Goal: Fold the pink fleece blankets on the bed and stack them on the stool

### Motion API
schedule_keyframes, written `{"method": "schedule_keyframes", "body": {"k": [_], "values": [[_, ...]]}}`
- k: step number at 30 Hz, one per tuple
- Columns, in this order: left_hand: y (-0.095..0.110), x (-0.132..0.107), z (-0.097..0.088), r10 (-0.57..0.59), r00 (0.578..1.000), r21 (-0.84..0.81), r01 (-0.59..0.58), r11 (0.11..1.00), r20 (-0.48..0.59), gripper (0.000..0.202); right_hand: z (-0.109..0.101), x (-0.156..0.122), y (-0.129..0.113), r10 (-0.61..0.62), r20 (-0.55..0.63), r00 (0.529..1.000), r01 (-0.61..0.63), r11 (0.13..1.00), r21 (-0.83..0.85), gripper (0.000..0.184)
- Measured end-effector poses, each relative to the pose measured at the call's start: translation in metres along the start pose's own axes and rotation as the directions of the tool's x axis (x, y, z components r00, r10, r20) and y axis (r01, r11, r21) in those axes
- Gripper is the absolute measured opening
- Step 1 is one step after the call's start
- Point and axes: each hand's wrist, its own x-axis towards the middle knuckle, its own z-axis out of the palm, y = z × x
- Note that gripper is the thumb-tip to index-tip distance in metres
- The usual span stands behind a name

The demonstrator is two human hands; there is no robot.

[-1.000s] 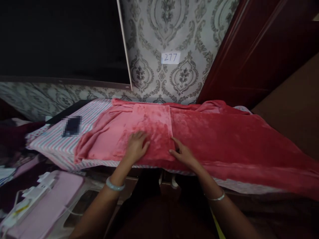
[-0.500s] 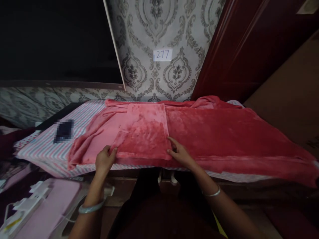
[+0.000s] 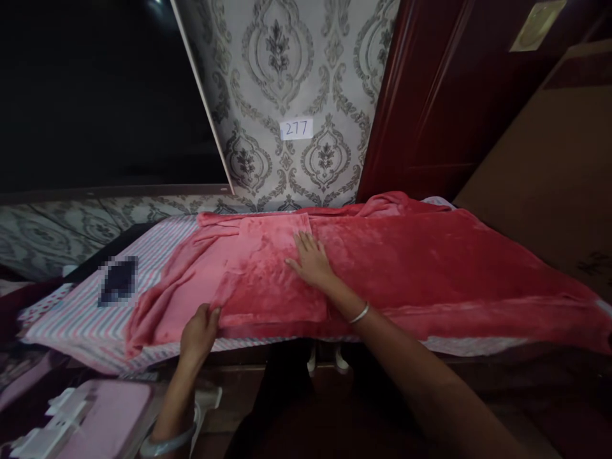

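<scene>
Your right hand (image 3: 313, 261) lies palm down on the folded panel (image 3: 268, 274) of the red plush cloth (image 3: 406, 255), near the panel's right edge. Its fingers are stretched out and a little spread, pointing away from you and slightly left, with the thumb held out to the left, apart from the index finger. Your right forearm slants in from the lower right across the near edge of the cloth, a thin bangle (image 3: 360, 313) at the wrist. Your left hand (image 3: 197, 331) is lower and nearer your body, at the panel's near left corner. Its thumb and index finger are drawn together, pinching that corner; its other fingers are curled out of clear view. Your left forearm rises steeply from the bottom, with a wider, pale bangle (image 3: 167, 444) on it. The cloth lies lengthwise in front of you on a striped sheet (image 3: 90, 325), reaching far to your right, with loose gathers left of the panel. Left of those gathers, a dark item (image 3: 118, 280), blurred out, rests on the sheet. A paper label (image 3: 296, 129) reading 277 is on the patterned wall (image 3: 282, 83) beyond.
</scene>
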Motion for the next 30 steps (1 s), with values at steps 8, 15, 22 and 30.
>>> {"method": "schedule_keyframes", "body": {"k": [8, 15, 22, 30], "values": [[0.0, 0.004, -0.014, 0.093, 0.99, -0.014, -0.095, 0.995, -0.101, 0.031, 0.042, -0.007, 0.021, 0.062, 0.151, 0.987, -0.047, 0.994, -0.099, 0.078], [0.059, 0.079, -0.003, 0.329, 0.937, -0.036, -0.335, 0.941, -0.117, 0.062, 0.045, -0.005, 0.02, 0.057, 0.118, 0.991, -0.045, 0.993, -0.109, 0.077], [0.127, 0.12, 0.031, 0.313, 0.92, 0.247, -0.368, 0.896, 0.235, 0.066, 0.049, -0.005, 0.023, 0.055, 0.12, 0.991, -0.038, 0.99, -0.136, 0.076], [0.112, 0.112, 0.053, 0.337, 0.914, 0.366, -0.4, 0.84, 0.225, 0.064, 0.03, 0.002, 0.008, 0.114, 0.145, 0.983, -0.096, 0.987, -0.127, 0.069]]}}
